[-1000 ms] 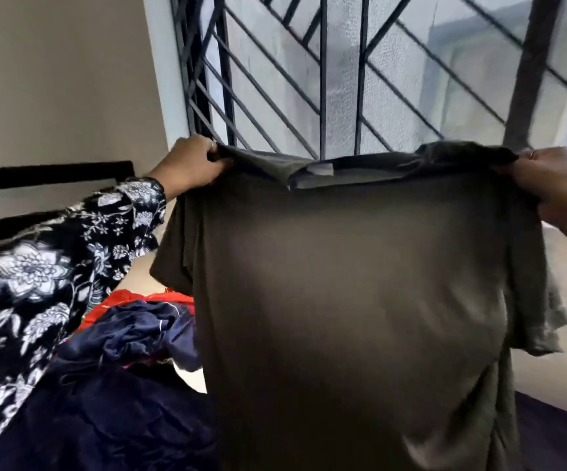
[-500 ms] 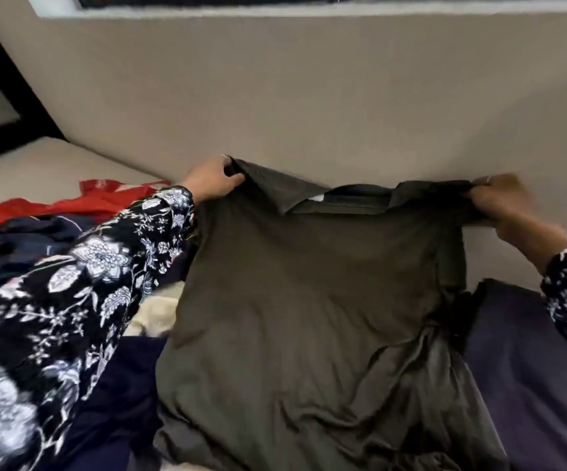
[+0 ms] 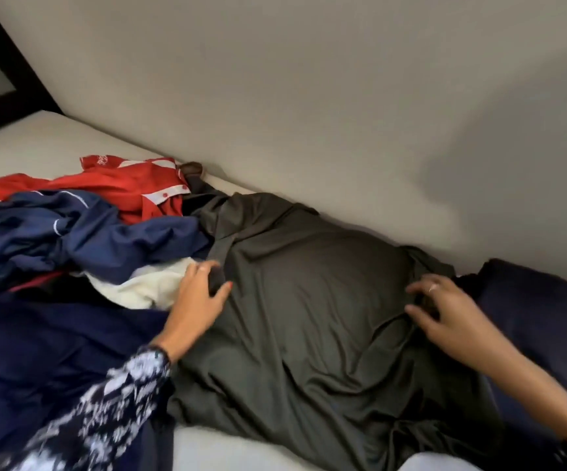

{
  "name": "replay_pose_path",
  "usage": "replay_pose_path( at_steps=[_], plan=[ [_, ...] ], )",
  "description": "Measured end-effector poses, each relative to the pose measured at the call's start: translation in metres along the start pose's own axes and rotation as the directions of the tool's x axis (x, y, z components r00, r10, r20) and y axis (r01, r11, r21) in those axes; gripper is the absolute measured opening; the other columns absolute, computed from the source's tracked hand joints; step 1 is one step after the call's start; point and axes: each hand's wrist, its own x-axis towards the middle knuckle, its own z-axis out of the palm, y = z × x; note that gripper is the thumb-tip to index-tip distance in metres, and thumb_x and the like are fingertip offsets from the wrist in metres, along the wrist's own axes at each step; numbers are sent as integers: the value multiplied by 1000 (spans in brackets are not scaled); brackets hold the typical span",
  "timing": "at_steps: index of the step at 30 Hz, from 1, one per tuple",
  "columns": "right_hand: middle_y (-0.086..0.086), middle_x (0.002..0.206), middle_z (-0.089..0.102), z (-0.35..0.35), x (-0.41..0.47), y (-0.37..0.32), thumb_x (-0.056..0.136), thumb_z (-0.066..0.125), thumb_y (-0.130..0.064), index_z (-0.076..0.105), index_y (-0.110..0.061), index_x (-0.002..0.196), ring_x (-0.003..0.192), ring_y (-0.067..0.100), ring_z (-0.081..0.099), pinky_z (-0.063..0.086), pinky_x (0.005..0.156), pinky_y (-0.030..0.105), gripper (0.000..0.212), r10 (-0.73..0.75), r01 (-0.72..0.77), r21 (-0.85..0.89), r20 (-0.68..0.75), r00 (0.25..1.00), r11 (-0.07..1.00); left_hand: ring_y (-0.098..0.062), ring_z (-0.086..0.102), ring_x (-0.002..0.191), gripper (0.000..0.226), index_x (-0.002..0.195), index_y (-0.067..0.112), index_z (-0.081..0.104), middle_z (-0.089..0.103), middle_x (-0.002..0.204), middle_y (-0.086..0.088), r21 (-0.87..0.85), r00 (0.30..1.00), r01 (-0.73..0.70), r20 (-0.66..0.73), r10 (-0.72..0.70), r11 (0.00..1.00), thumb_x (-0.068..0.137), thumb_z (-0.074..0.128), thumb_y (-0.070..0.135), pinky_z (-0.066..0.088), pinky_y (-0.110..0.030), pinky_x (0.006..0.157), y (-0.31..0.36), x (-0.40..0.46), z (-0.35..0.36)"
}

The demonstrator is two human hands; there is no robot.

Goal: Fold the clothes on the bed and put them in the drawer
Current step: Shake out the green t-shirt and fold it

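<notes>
Left grip [image 3: 204, 294] pinches my shirt [image 3: 309, 300] edge; right grip [image 3: 445, 311], loosely spread, rests opposite. Best smooth outward from both before folding sleeves inward on the bed [image 3: 37, 137].

Bare bed [image 3: 37, 144] lies open in the upper left of the frame, and a narrow strip shows at the bottom centre. A heap of red shirt [image 3: 119, 185], navy clothes [image 3: 81, 232] and a white garment [image 3: 139, 283] crowds the left side. The olive shirt [image 3: 309, 300] covers the centre up to the wall [image 3: 309, 96], which closes off the top. A dark cloth [image 3: 540, 317] fills the right.
</notes>
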Motion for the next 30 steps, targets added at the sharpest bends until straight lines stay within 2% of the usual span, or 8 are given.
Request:
replay_pose_path(
  at_steps=[2, 4, 9, 13, 17, 21, 26, 30],
  plan=[
    [10, 148, 37, 7, -32, -11, 70, 31, -87, 54, -24, 130, 139, 31, 34, 28, 112, 43, 91, -38, 71, -159, 202, 979, 985, -36, 54, 106, 44, 116, -1, 56, 54, 111, -19, -3, 994, 104, -29, -104, 995, 81, 74, 19, 41, -38, 97, -13, -41, 3],
    [-5, 161, 3, 11, -52, -19, 40, 3, -103, 27, -40, 145, 149, 21, 2, 4, 118, 47, 125, 32, 151, -344, 471, 882, 927, -36, 54, 107, 52, 115, 1, 54, 54, 111, -17, 50, 981, 196, 3, -196, 979, 80, 74, 34, 44, -42, 95, -16, -68, 4],
    [10, 155, -31, 14, -69, -45, 23, 34, -94, -7, -33, 152, 146, 32, -19, -10, 114, 61, 148, 191, 256, -492, 687, 701, 832, -36, 53, 115, 72, 114, 3, 49, 57, 122, -16, 246, 929, 327, 93, -358, 912, 78, 63, 64, 47, -42, 90, -4, -90, -19],
    [19, 149, -38, 32, -84, -59, 62, 74, -67, -30, -25, 146, 141, 44, -24, -8, 111, 64, 140, 226, 344, -613, 663, 714, 711, -34, 53, 119, 85, 123, 5, 50, 53, 131, -17, 378, 875, 357, 183, -447, 854, 74, 58, 74, 45, -38, 95, -9, -93, -36],
    [18, 147, -42, 47, -84, -62, 62, 77, -62, -44, -19, 129, 138, 47, -26, -5, 112, 62, 145, 256, 308, -635, 638, 726, 709, -31, 55, 117, 85, 120, 4, 57, 58, 129, -14, 390, 805, 230, 439, -399, 892, 73, 58, 75, 44, -30, 94, -26, -85, -41],
    [6, 135, -54, 49, -75, -63, 60, 77, -64, -50, -42, 115, 133, 39, -38, -2, 115, 60, 141, 352, 219, -587, 700, 622, 780, -27, 59, 110, 62, 114, 1, 63, 63, 119, -13, 322, 740, 33, 629, -240, 946, 85, 60, 56, 42, -26, 82, -43, -73, -36],
    [11, 140, -49, 69, -68, -74, 44, 65, -83, -54, -39, 103, 134, 45, -36, 6, 114, 62, 140, 475, 128, -641, 674, 566, 757, -25, 62, 93, 40, 92, 9, 62, 67, 100, -9, 193, 753, 82, 631, -188, 978, 85, 65, 48, 40, -25, 69, -79, -73, -28],
    [14, 148, -42, 73, -66, -79, 66, 64, -74, -47, -30, 128, 136, 45, -32, 8, 114, 59, 134, 486, 62, -644, 634, 601, 763, -29, 61, 104, 50, 96, 13, 62, 67, 105, -7, 228, 802, 108, 555, -221, 968, 84, 58, 61, 46, -36, 93, -76, -80, -35]
  ],
)
